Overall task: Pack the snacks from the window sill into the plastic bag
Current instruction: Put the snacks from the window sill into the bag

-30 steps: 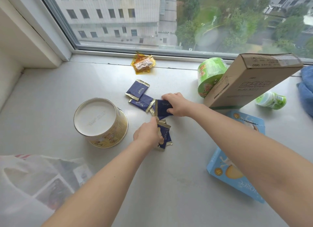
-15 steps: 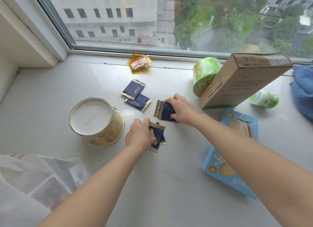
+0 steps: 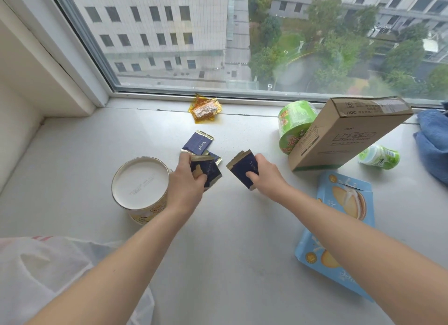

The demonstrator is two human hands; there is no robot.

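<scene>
Fingers first: our left hand (image 3: 186, 181) has its fingers curled round a small stack of dark blue packets (image 3: 208, 173), thumb pressed on top, and our right hand (image 3: 263, 176) pinches a second stack (image 3: 243, 170) the same way, with both stacks lifted just off the window sill (image 3: 218, 239).

Before we carry anything, we should square each stack, because the packets look slick and the left stack is fanned at its corners. We would do well to merge both stacks into one hand, which would free the other to hold open the plastic bag (image 3: 48, 276) at lower left.

From largest to smallest, the blue biscuit box (image 3: 339, 227), round tin (image 3: 140, 186), green cup (image 3: 294, 123), little green bottle (image 3: 379, 157) and orange sweet packet (image 3: 205, 108) lie unpacked. One loose blue packet (image 3: 197, 142) lies just beyond our left hand, with another partly hidden beneath it.
</scene>
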